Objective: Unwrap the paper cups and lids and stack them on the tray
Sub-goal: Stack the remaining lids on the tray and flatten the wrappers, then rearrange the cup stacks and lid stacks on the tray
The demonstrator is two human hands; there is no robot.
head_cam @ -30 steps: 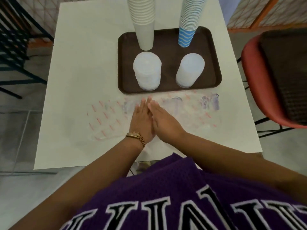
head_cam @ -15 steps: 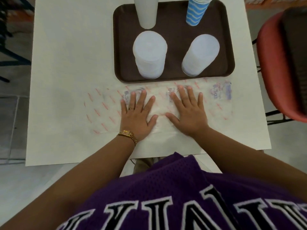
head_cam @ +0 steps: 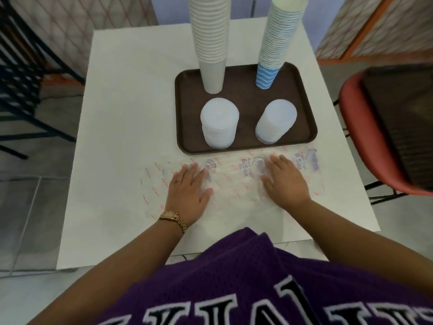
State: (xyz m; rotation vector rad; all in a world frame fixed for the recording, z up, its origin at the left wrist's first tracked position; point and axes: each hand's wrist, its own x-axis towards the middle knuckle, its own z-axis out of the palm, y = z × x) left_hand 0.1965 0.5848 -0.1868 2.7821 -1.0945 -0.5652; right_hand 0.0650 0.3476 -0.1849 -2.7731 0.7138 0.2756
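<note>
Both hands have slid further apart since the earlier frame: left hand and right hand lie flat, fingers straight, pressing the clear printed wrapper just in front of the brown tray. On the tray: white cup stack and blue-striped cup stack at its far side (both upright), two lid stacks nearer. White table beneath the tray; red chair to the tray's right.
</note>
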